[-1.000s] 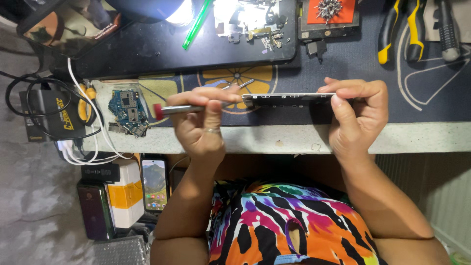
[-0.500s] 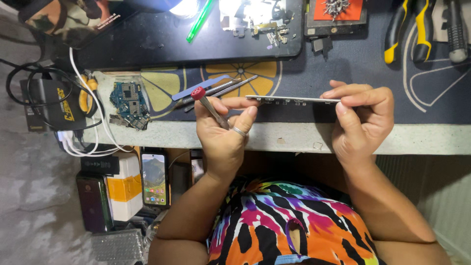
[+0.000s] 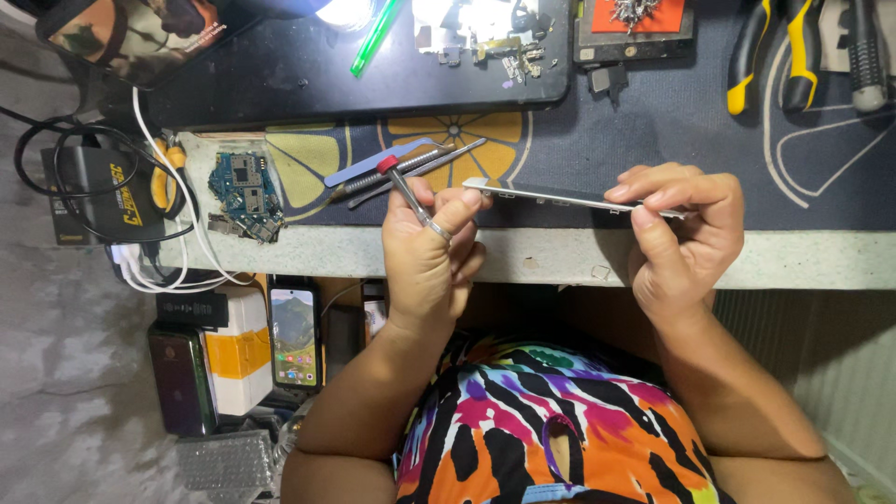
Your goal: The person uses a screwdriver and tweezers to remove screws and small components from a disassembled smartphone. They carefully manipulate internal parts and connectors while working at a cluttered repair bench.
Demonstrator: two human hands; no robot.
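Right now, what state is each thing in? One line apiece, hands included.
Left hand: grip shut on screwdriver, fingertips also on the phone's end.
Right hand: grip shut on phone.
Screwdriver: red-capped, tilted, off the bench.
Phone: held edge-on, level, above the bench edge.
Circuit board: bare, lying on the bench.
Tweezers: lying on the mat, untouched.
Pliers: lying on the mat, untouched.
Shelf phone: screen lit.
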